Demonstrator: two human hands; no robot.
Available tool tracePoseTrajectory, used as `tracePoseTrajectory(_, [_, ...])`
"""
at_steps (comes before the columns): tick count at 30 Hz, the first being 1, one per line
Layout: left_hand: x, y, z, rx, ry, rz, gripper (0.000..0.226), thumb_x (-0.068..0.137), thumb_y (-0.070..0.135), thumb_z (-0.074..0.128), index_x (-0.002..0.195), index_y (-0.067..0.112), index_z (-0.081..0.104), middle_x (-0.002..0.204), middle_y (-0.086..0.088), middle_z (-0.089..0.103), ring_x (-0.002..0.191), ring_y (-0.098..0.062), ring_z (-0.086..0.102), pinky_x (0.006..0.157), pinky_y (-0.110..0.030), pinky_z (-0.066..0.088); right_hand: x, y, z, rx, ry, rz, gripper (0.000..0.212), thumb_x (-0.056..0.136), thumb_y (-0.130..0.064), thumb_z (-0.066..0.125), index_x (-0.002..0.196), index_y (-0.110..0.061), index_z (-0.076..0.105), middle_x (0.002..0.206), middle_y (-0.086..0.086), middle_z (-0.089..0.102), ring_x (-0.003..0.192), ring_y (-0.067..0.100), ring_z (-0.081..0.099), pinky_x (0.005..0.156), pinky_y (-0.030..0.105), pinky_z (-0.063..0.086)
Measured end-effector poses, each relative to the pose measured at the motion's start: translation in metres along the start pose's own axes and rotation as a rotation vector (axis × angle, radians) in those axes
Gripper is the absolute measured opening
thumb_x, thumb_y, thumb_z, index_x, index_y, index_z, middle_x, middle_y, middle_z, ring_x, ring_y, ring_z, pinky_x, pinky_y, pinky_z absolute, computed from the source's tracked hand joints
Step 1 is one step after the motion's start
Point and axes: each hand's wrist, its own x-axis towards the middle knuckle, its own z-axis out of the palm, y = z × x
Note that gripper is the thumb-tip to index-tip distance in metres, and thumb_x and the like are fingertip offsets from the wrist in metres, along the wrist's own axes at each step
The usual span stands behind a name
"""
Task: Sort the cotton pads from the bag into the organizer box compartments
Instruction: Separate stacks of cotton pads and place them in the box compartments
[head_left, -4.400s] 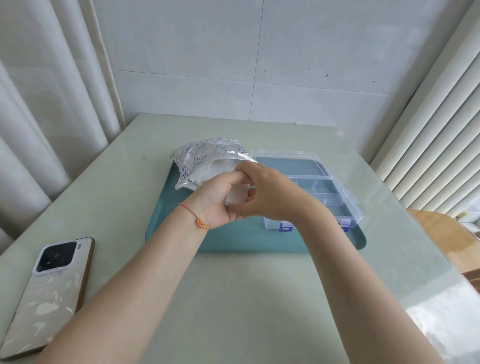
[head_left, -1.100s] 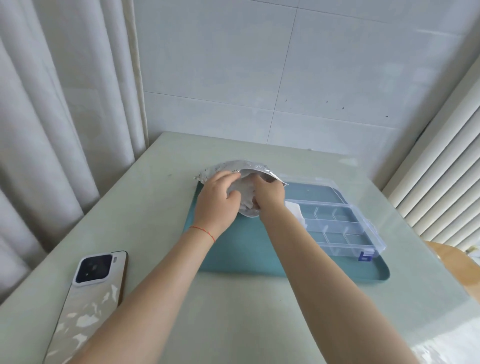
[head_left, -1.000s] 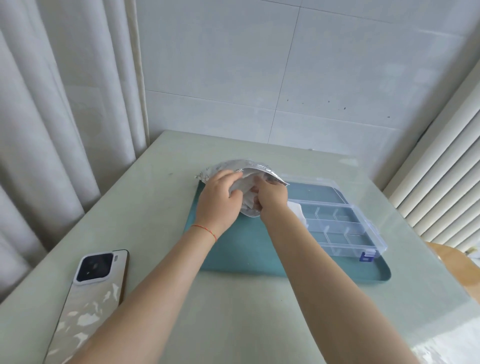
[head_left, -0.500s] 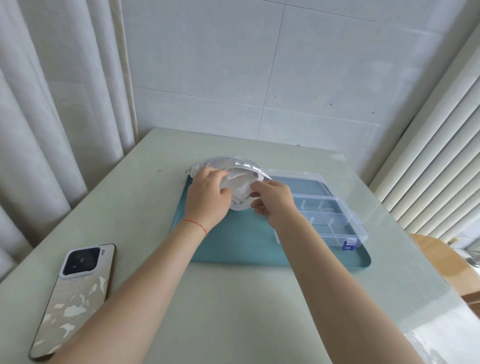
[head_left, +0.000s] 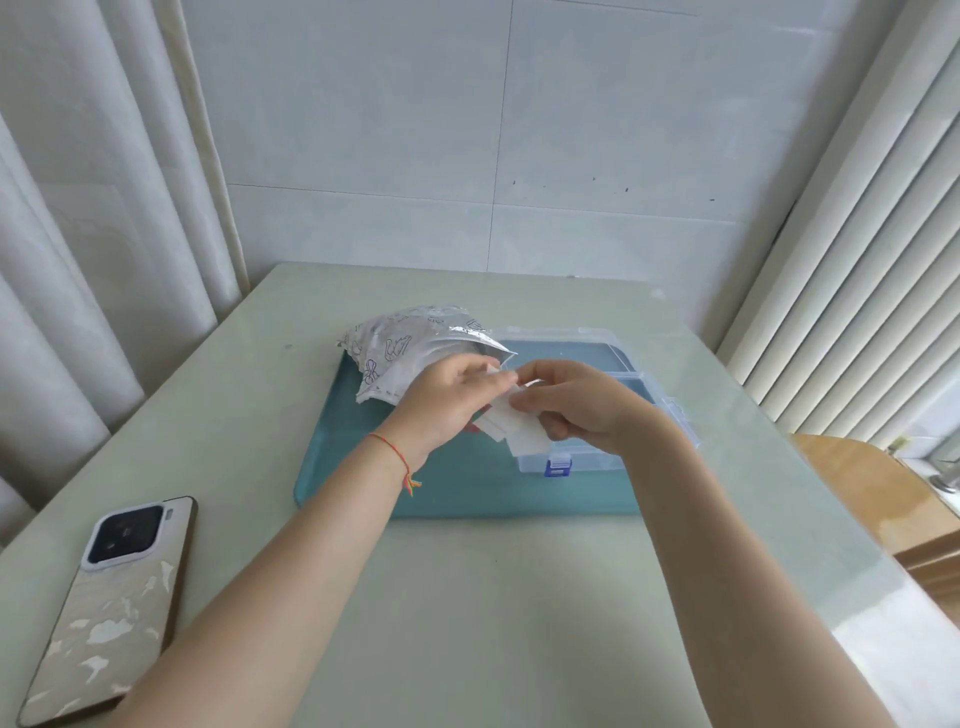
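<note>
A silvery printed bag lies on the back left of a teal tray, its mouth facing right. The clear organizer box with a blue latch stands open on the tray's right side. My left hand and my right hand meet just in front of the bag's mouth, over the box's near left corner. Between them they pinch a small stack of white rectangular cotton pads, which fans out below my fingers. My hands hide most of the box's compartments.
A phone in a pale patterned case lies face down at the near left of the pale green table. Curtains hang at the left, a tiled wall at the back, vertical blinds at the right. A wooden surface sits beyond the table's right edge.
My right hand has drawn a stack of pads out of the bag. Both hands have moved right and toward me, away from the bag's mouth, and now hold the pads together.
</note>
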Motion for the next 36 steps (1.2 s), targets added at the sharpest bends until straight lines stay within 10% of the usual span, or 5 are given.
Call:
tracePoseTrajectory(13, [0.016,-0.006,0.011,-0.216,0.315,-0.066,0.012,0.091,0.005,0.056,0.093,-0.002,0.066,0.083,-0.014,0.072,0.064,-0.018,0.069,0.052,-0.027,0.055,0.013,0.018,-0.029,0.05,-0.131,-0.023,0.016,0.083,-0.009,0.071,0.099,-0.005,0.071,0.093,0.008,0.068,0.084,0.02,0.06,0.077,0.027,0.046])
tracePoseTrajectory(26, [0.011,-0.002,-0.002,-0.171,0.014,-0.051,0.013,0.088,0.001,0.069,0.1,0.005,0.07,0.073,-0.006,0.062,0.057,-0.012,0.059,0.057,-0.023,0.055,0.0,-0.001,-0.03,0.155,-0.092,-0.097,0.025,0.094,-0.008,0.059,0.108,0.013,0.064,0.081,0.009,0.067,0.065,0.014,0.061,0.056,0.021,0.048])
tracePoseTrajectory(36, [0.01,0.004,-0.016,-0.481,-0.35,-0.156,0.018,0.088,0.002,0.062,0.104,0.006,0.065,0.089,-0.008,0.069,0.08,-0.019,0.066,0.073,-0.029,0.058,-0.013,-0.02,-0.016,-0.194,-0.152,-0.151,0.009,0.087,-0.017,0.072,0.078,-0.019,0.073,0.069,-0.006,0.066,0.062,0.008,0.057,0.055,0.016,0.043])
